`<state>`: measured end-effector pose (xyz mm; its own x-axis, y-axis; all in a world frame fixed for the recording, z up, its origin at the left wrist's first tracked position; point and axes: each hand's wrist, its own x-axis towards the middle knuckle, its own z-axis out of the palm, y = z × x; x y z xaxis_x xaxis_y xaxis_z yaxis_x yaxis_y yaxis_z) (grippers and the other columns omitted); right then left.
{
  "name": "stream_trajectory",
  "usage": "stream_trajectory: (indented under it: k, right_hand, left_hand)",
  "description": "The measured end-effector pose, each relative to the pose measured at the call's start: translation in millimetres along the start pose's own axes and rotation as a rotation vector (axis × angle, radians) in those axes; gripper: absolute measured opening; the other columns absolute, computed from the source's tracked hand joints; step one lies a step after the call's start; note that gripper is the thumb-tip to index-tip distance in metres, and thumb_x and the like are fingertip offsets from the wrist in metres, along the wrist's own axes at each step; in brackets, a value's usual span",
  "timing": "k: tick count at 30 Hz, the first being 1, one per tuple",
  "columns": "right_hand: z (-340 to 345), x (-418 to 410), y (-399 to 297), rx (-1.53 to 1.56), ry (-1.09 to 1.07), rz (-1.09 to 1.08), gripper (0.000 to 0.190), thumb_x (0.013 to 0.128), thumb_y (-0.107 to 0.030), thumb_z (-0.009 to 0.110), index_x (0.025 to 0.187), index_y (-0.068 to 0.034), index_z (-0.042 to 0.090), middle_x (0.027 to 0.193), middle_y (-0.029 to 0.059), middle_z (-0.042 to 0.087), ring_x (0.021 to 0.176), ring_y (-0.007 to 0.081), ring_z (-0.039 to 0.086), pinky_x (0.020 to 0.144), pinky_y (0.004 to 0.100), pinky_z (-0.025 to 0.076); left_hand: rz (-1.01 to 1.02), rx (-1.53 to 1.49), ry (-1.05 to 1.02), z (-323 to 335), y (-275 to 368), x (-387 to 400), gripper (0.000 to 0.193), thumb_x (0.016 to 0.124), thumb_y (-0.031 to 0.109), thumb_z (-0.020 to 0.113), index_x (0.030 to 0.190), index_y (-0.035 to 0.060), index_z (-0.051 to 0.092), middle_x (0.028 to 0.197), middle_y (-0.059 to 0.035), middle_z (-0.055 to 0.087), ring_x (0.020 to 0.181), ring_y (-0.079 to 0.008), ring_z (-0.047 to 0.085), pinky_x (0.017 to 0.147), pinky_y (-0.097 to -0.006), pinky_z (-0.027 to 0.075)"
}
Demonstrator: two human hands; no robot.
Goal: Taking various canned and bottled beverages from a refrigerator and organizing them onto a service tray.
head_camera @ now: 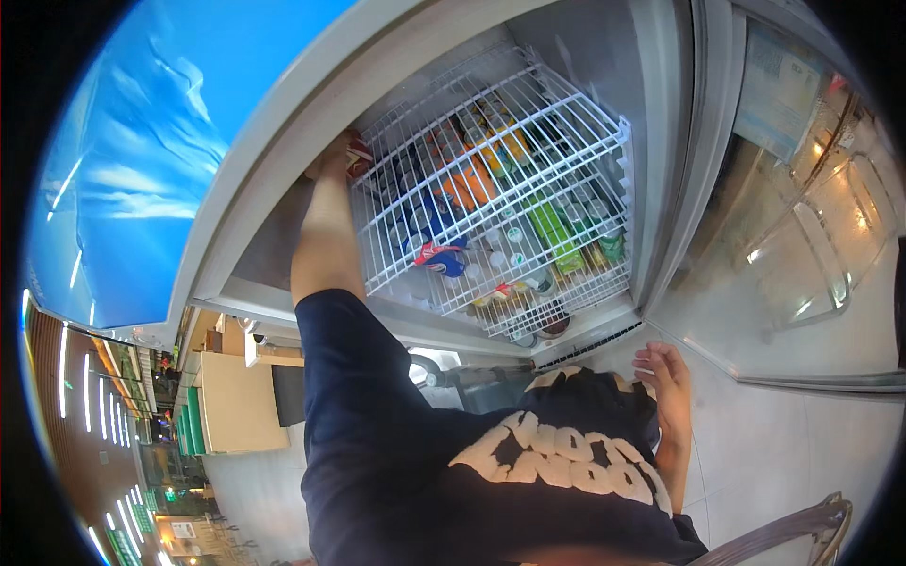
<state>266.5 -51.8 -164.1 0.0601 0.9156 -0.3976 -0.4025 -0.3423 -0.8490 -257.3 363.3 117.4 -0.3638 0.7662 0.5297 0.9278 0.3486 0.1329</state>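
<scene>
My left arm reaches up into a display fridge, and my left hand (331, 152) is at the left end of the top white wire shelf (453, 152). It is closed around a red can (359, 157), only partly visible beside the fingers. Orange bottles (467, 185) and several dark blue and yellow drinks show below through the wires. Off to the right, outside the fridge, my right hand (664, 368) hangs beside my black shirt (495, 495). Its fingers are loosely bent and apart, holding nothing.
The glass fridge door (786, 262) stands open on the right. Lower wire shelves (587, 297) hold green cartons (555, 233) and white-capped bottles (513, 237). A brown chair or rail part (786, 530) rises at lower right. A beige cabinet (237, 403) stands at left.
</scene>
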Motion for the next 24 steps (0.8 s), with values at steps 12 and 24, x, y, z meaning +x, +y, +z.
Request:
stream_trajectory:
  k: [12,24]
  right_hand:
    - [129,63,-95,-0.353,-0.267,-0.770,0.038,0.102,-0.017,0.071,0.132,0.001,0.058,0.125,0.0102,0.069,0.106,0.0177,0.068,0.092,0.0334,0.053]
    - [198,70,-188,-0.315,-0.475,-0.679,0.075,0.087,-0.043,0.086,0.139,0.004,0.055,0.118,0.0156,0.071,0.104,0.0185,0.070,0.091,0.0323,0.056]
  left_hand:
    - [0.291,-0.305,0.084,-79,86,-128,0.067,0.072,0.055,0.082,0.112,0.0016,0.073,0.107,-0.0229,0.075,0.103,-0.0401,0.072,0.092,-0.0483,0.057]
    - [0.558,-1.125,-0.684,-152,154,-216,0.058,0.085,0.034,0.087,0.127,-0.0006,0.066,0.114,-0.0106,0.073,0.102,-0.0180,0.071,0.086,-0.0344,0.060]
